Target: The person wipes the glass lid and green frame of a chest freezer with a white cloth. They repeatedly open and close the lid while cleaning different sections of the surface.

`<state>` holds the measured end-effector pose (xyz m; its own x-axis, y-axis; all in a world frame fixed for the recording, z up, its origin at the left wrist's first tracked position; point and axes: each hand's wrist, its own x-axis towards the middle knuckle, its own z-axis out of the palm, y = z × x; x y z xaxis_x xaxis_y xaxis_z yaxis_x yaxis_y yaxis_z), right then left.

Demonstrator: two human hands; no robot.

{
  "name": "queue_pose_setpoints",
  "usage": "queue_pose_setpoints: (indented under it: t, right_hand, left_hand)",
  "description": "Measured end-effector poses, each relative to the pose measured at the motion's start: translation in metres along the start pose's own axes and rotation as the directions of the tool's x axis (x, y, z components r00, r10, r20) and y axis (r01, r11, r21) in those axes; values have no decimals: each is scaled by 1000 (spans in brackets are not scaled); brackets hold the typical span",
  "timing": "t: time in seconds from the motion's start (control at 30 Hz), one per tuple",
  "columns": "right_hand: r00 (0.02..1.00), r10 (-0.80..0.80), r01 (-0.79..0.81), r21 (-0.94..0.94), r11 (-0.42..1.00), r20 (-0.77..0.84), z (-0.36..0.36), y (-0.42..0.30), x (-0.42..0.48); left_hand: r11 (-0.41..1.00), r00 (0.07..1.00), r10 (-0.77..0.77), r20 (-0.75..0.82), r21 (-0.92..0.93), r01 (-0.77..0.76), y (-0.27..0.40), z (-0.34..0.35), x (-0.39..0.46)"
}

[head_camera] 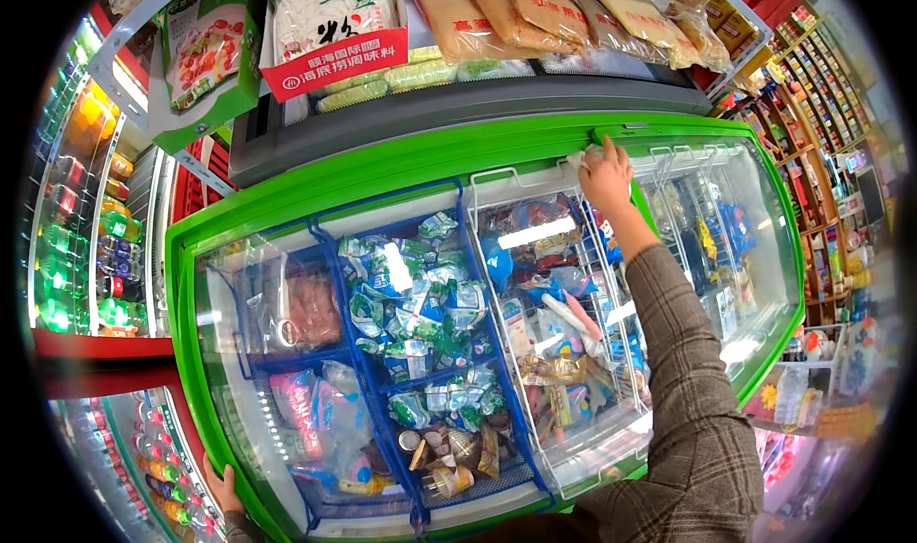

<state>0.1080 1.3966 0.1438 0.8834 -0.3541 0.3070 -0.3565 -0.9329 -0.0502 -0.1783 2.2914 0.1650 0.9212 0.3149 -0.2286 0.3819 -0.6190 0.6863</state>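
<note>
A chest freezer with a green frame (401,152) and glass sliding lids lies before me. My right hand (605,174) is at the far edge of the frame, near the end of a lid, with a pale, crumpled cloth or tissue under its fingers. At the near left corner, my left hand (223,489) rests against the green edge; part of it is hidden. Inside, blue baskets hold green-and-blue wrapped ice creams (423,306), ice cream cones (448,464) and pink packs (301,407). A white wire basket (501,371) holds mixed frozen packs.
Behind the freezer, a shelf carries packaged noodles (530,13), a red-fronted box (333,63) and a green box (204,49). Drink coolers with bottles (118,256) stand at the left. Shelves of goods (809,149) rise at the right, with a small white rack (824,357) nearer.
</note>
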Motion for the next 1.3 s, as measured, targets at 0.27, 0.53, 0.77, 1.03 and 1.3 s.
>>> queue_pose_setpoints:
  t: [0.27,0.53,0.77,1.03,1.3]
  right_hand:
    - [989,110,-126,-166,978,-100,25,-30,17]
    - [916,-325,283,-194,939,-234,-26,-27,2]
    - [936,32,-132,-266,955,-350,29,-30,32]
    - [985,20,-43,-127,991,-174,19,-30,29]
    - [872,-394,484,401,778,-290,29,-204,-52]
  left_hand:
    - [999,999,18,-50,40,-16,-11,8,14]
    - [1000,1000,-6,4,-28,6,-12,-2,2]
    - [999,1000,-1,-8,-38,0,-9,1,5]
    - [999,1000,-16,2,-33,16,7,4,1]
    - [998,999,23,-31,-62,-25,-3,8,9]
